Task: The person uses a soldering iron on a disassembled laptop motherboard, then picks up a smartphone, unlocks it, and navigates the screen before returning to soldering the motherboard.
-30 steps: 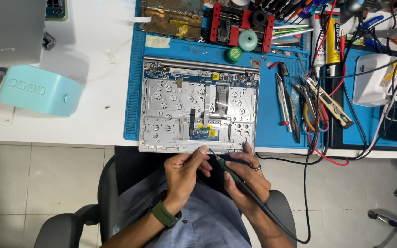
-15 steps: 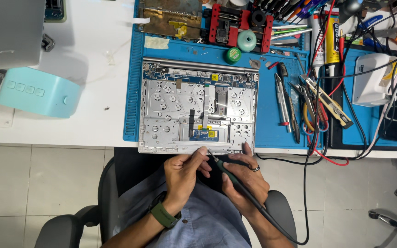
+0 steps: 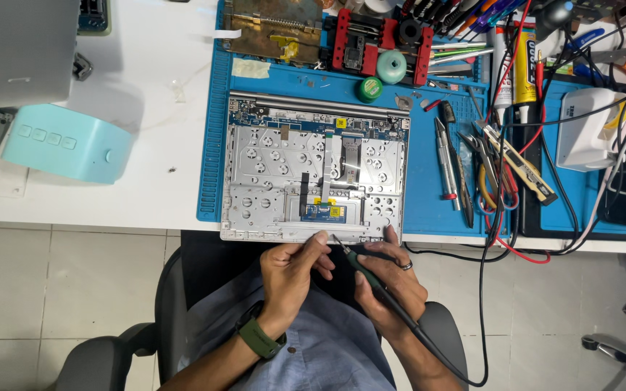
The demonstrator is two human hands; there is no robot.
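While your right hand (image 3: 389,286) closes around the soldering iron (image 3: 371,279) by its dark handle, left hand (image 3: 295,271) pinching near the tip, treat it as light, stiff and cable-tethered; it hovers at the front edge of the opened laptop (image 3: 313,174).

yellow glue tube (image 3: 524,69) | upright, mat's top right | black cap
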